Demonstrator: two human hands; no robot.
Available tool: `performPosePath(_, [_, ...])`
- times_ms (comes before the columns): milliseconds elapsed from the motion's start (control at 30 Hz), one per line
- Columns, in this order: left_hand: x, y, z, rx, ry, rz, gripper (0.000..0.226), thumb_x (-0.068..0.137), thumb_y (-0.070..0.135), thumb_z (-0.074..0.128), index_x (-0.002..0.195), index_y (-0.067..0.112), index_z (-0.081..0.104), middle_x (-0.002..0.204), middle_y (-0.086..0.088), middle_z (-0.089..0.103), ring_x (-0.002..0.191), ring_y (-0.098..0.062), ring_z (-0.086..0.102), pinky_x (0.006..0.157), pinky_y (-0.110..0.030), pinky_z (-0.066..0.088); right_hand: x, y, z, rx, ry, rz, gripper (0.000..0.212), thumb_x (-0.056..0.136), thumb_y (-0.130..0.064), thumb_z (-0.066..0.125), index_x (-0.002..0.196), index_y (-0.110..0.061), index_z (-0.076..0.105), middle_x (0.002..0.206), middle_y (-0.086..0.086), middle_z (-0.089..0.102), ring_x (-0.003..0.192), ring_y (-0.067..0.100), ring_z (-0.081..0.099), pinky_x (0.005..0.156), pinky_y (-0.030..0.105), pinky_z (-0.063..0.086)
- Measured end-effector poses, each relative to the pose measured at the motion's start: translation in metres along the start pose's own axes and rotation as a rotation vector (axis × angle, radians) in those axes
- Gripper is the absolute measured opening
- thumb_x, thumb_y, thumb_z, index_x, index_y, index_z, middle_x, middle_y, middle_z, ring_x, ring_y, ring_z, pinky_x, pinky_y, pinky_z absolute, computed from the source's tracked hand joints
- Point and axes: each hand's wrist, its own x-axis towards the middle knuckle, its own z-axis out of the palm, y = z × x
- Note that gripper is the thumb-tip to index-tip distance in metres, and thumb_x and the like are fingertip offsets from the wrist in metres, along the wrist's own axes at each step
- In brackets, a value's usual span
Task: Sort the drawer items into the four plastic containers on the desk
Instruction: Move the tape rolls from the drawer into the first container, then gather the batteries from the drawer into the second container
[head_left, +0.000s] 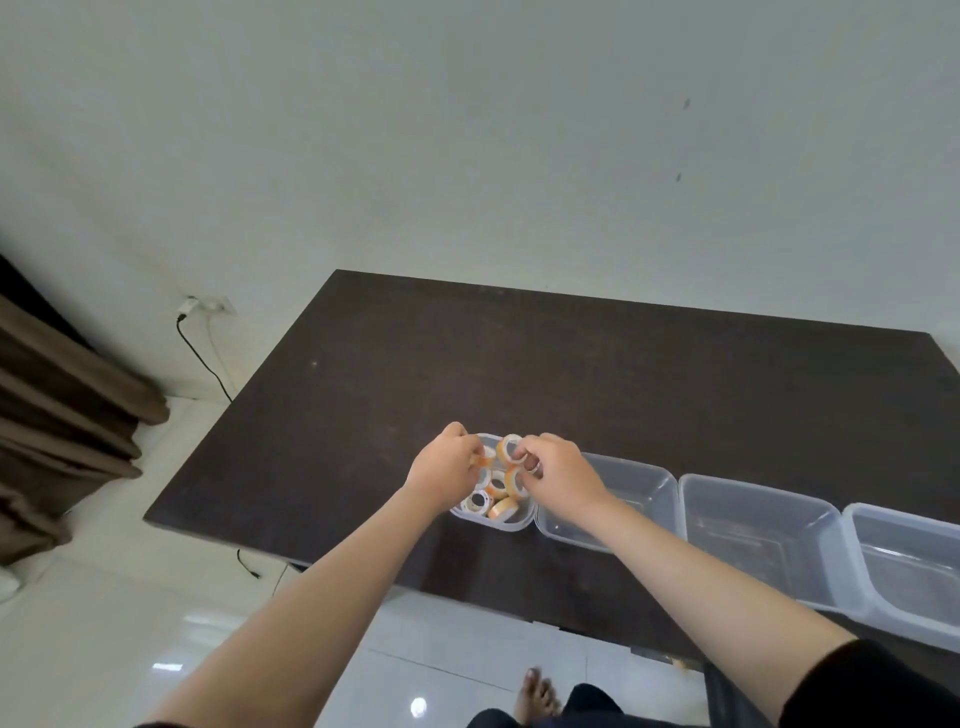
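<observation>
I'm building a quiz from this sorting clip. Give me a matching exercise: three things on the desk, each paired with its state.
Things:
1. leftmost container
2. second container
3. right hand

States:
a. looks empty
b. pinching a tape roll above the others
c. holds several tape rolls

Pairs: 1-c, 2-a, 3-b

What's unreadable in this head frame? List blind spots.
- Drawer: not in the head view at all.
- Fourth container: cut off by the right edge.
- First container: far wall and part of the tape rolls covered by both hands; roll count unclear.
- Left hand: its grip faces away; an orange edge shows, hold unclear.
- Right hand: fingers at a raised roll; how it is pinched is too small to read.
</observation>
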Motion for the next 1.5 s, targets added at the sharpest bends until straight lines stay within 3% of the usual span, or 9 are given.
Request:
performPosePath(133, [0.008, -0.005, 0.004, -0.048, -0.057, 0.022, 0.04, 0.081, 0.008, 0.054, 0.119, 0.018, 0.059, 0.111, -0.005, 0.057, 0.103, -0.025, 0.057, 0.081, -0.037, 0.051, 0.013, 0.003, 0.004, -0.07, -0.085, 0.001, 0.023, 0.083, -0.009, 0.054, 0.101, -0.017, 0.066, 0.087, 0.0, 0.061, 0.083, 0.022, 0.056, 0.07, 0.033, 0.047])
performPosePath(233, [0.005, -0.006, 0.004, -0.104, -0.047, 0.009, 0.048, 0.08, 0.004, 0.053, 0.126, 0.018, 0.054, 0.118, -0.004, 0.058, 0.109, -0.024, 0.056, 0.087, -0.036, 0.05, 0.013, 0.004, 0.007, -0.071, -0.095, 0.029, 0.031, 0.085, -0.006, 0.054, 0.111, -0.017, 0.066, 0.102, 0.003, 0.069, 0.092, 0.025, 0.062, 0.069, 0.029, 0.046])
performPosePath(400, [-0.016, -0.007, 0.004, -0.156, -0.019, 0.013, 0.049, 0.084, 0.011, 0.054, 0.132, 0.022, 0.049, 0.127, -0.003, 0.054, 0.114, -0.022, 0.052, 0.093, -0.037, 0.048, 0.003, 0.006, 0.009, -0.078, -0.038, 0.032, 0.026, 0.088, -0.008, 0.054, 0.108, -0.019, 0.067, 0.106, 0.003, 0.07, 0.094, 0.023, 0.063, 0.069, 0.027, 0.045])
performPosePath(533, [-0.049, -0.003, 0.007, -0.197, 0.025, 0.012, 0.046, 0.085, 0.015, 0.056, 0.131, 0.02, 0.051, 0.129, -0.003, 0.052, 0.116, -0.023, 0.052, 0.094, -0.039, 0.047, -0.018, 0.004, 0.011, -0.033, 0.048, 0.028, 0.029, 0.085, -0.009, 0.056, 0.11, -0.018, 0.068, 0.108, 0.004, 0.068, 0.096, 0.023, 0.063, 0.082, 0.035, 0.053])
performPosePath(667, [-0.095, 0.008, 0.02, -0.243, 0.082, 0.035, 0.039, 0.085, 0.017, 0.057, 0.125, 0.016, 0.056, 0.123, -0.005, 0.055, 0.104, -0.024, 0.057, 0.086, -0.037, 0.05, -0.062, 0.0, 0.014, 0.03, 0.133, -0.009, 0.025, 0.083, -0.006, 0.058, 0.103, -0.015, 0.07, 0.1, 0.005, 0.067, 0.088, 0.025, 0.064, 0.079, 0.041, 0.054])
performPosePath(767, [-0.13, 0.024, 0.034, -0.263, 0.077, 0.046, 0.039, 0.086, 0.019, 0.058, 0.125, 0.014, 0.056, 0.126, -0.002, 0.054, 0.109, -0.02, 0.056, 0.089, -0.036, 0.05, -0.106, 0.004, 0.019, 0.04, 0.137, -0.018, 0.022, 0.084, -0.007, 0.061, 0.104, -0.014, 0.069, 0.099, 0.003, 0.067, 0.085, 0.019, 0.063, 0.079, 0.038, 0.055])
performPosePath(1067, [-0.209, 0.093, 0.109, -0.317, -0.102, 0.141, 0.036, 0.088, 0.017, 0.057, 0.123, 0.012, 0.058, 0.124, -0.005, 0.056, 0.114, -0.021, 0.054, 0.096, -0.021, 0.036, -0.244, 0.049, 0.029, 0.008, 0.051, 0.154, 0.022, 0.087, -0.01, 0.059, 0.107, -0.012, 0.068, 0.1, 0.001, 0.065, 0.089, 0.016, 0.062, 0.079, 0.027, 0.05])
performPosePath(1200, [-0.229, 0.131, 0.138, -0.308, -0.179, 0.188, 0.036, 0.09, 0.022, 0.054, 0.125, 0.016, 0.055, 0.127, -0.001, 0.055, 0.116, -0.018, 0.053, 0.098, -0.026, 0.041, -0.291, 0.084, 0.026, 0.004, 0.035, 0.255, 0.021, 0.087, -0.015, 0.06, 0.107, -0.014, 0.067, 0.1, -0.001, 0.063, 0.086, 0.014, 0.06, 0.078, 0.028, 0.051])
performPosePath(1500, [-0.243, 0.222, 0.202, -0.35, -0.303, 0.173, 0.033, 0.092, 0.023, 0.052, 0.124, 0.019, 0.056, 0.125, 0.001, 0.055, 0.113, -0.014, 0.054, 0.095, -0.022, 0.043, -0.358, 0.185, -0.014, -0.022, 0.0, 0.425, 0.018, 0.082, -0.009, 0.059, 0.096, -0.015, 0.068, 0.089, -0.002, 0.061, 0.083, 0.018, 0.058, 0.073, 0.029, 0.049])
